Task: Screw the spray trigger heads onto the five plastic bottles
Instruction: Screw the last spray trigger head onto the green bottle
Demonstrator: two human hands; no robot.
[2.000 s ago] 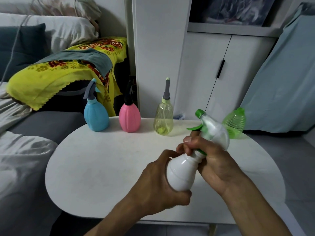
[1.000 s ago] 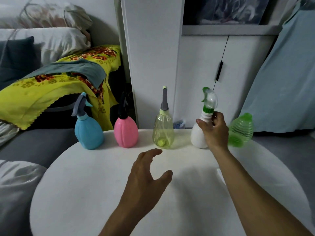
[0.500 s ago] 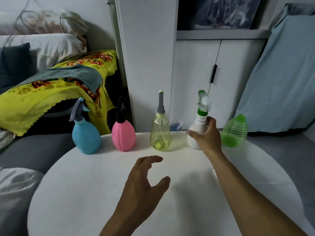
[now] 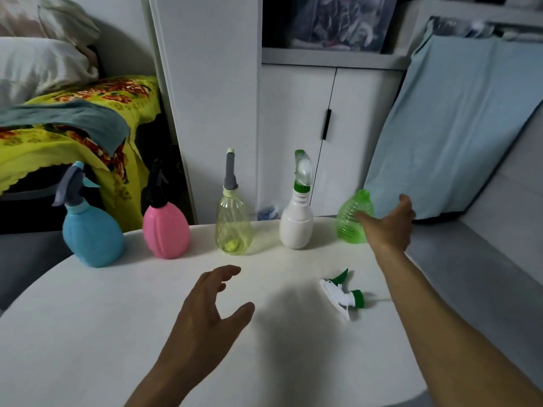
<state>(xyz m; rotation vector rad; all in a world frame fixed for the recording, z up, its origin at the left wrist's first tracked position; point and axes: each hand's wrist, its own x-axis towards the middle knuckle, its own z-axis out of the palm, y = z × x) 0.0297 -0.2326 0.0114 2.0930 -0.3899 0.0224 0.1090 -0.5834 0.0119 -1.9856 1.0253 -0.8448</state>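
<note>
Fingers spread wide, the right hand [image 4: 387, 227] reaches across the far right corner of the white table [image 4: 88, 333], thumb and fingers either side of the green ribbed bottle [image 4: 349, 221]; whether they touch its side cannot be told. The forearm runs long and straight from the lower right edge. The left hand [image 4: 210, 309] hovers palm-down over the middle of the table, fingers loosely curved and parted, holding nothing.

Four bottles stand upright in a row along the back edge, each with a trigger head fitted: a smooth, rounded blue bottle [image 4: 92, 233] with a grey head, a pink bottle [image 4: 166, 232] with lengthwise grooves and a black head, a clear yellow-green bottle [image 4: 233, 224] with a tall grey head, and an opaque white bottle [image 4: 296, 227] with a translucent, green-collared head. The green bottle, translucent and ringed with fine ridges, stands at the right end with no head on it.

A loose white-and-green spray trigger head [image 4: 342, 293] lies on its side on the matte tabletop, between the two forearms.
</note>
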